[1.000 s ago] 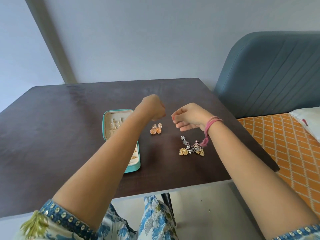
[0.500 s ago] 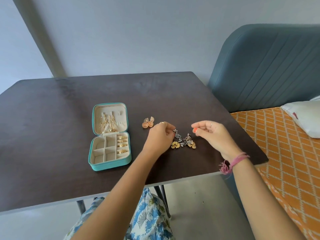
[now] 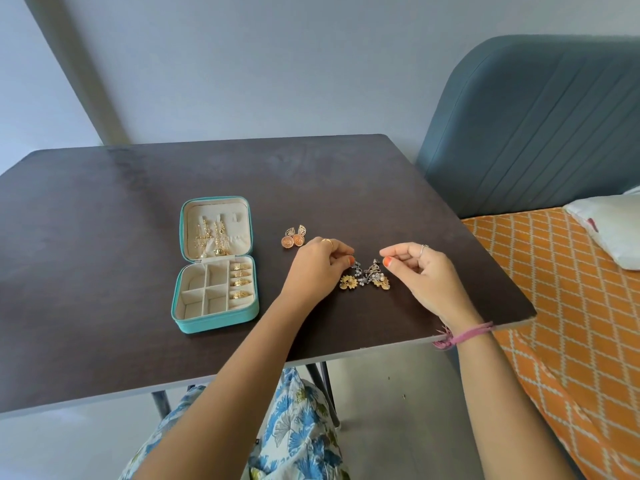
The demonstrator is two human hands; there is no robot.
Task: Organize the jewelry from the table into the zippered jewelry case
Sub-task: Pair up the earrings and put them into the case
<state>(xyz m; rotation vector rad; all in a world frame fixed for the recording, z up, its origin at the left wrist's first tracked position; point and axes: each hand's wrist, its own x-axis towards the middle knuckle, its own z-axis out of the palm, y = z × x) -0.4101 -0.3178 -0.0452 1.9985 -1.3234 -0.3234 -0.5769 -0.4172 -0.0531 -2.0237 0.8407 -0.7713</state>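
A dark table [image 3: 104, 209] is seen from above, with a teal zippered jewelry case [image 3: 216, 263] lying open on it, left of centre. The upright lid is hung with gold chains [image 3: 212, 241]; in the tray, gold rings [image 3: 241, 280] are seated in the right-hand column, and the other compartments are seen as bare lining. A pair of peach earrings [image 3: 294, 237] is laid on the table just right of the lid, apart from the case. A tangled cluster of gold flower and silver pearl jewelry [image 3: 365, 277] is found near the right front edge, between the two hands. The left hand [image 3: 317, 265] is curled, thumb and forefinger pinched at the cluster's left end; a ring is worn on it. The right hand [image 3: 420, 271] is likewise curled, thumb and forefinger pressed together just above the cluster's right end; whether a strand is actually caught there cannot be told. A pink thread band [image 3: 465, 336] is worn at the right wrist. At the right, an orange patterned cover [image 3: 571, 306], a white pillow [image 3: 613, 226] and a blue-grey padded headboard [image 3: 540, 126] are noted
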